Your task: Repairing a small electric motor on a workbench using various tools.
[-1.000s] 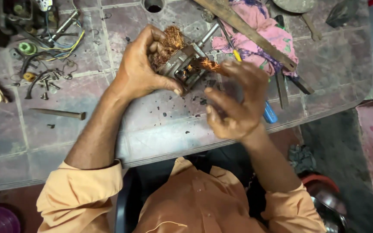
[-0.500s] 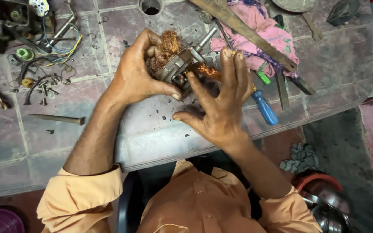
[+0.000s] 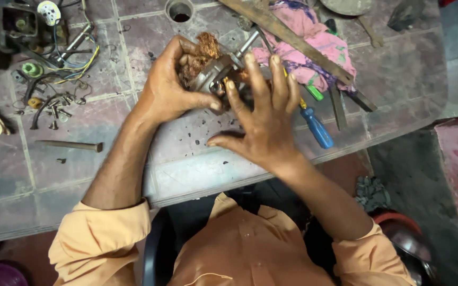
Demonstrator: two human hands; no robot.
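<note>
**A:** Where did the motor core sit, relative to the hands?

**B:** The motor core (image 3: 214,71), a grey metal block with tangled copper winding, lay on the tiled workbench (image 3: 107,159), straight ahead of the person. Its long axis ran diagonally, with a steel shaft (image 3: 248,42) pointing up and to the right. The left hand (image 3: 172,87) was closer: it wrapped the core from the left, fingers curled over the copper, thumb pressed against the near side.

**A:** And the right hand?

**B:** The right hand (image 3: 263,119) lay palm-down just nearer than the core, fingers spread, their tips touching its right edge, thumb stuck out to the left. It gripped nothing.

**A:** What crowded the space?

**B:** A blue-handled screwdriver (image 3: 316,127) lay just right of the right hand, and a pink cloth (image 3: 319,45) under a wooden strip (image 3: 287,34) lay beyond. Loose bolts (image 3: 54,111) and wires (image 3: 83,53) were well apart on the left.
</note>
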